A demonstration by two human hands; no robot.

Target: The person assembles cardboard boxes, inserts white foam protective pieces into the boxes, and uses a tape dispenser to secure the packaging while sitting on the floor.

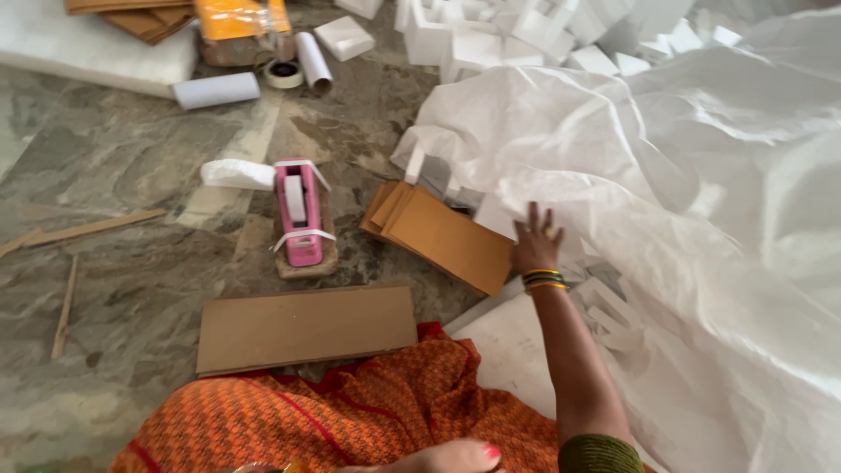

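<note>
Right hand: the right hand is stretched forward with fingers spread, pinching nothing, its fingertips at the edge of the big white plastic sheet.
Nearest thing: the stack of brown cards lies on the floor just left of that hand, almost touching it; the long axis runs from upper left to lower right.
Left hand: only a sliver of the left hand shows at the bottom edge; spread or closed cannot be told.
Nearer hand: the right.
Under the sheet: white foam pieces, partly covered.
Floor, further left: pink tape dispenser; flat cardboard strip by the orange cloth.
</note>
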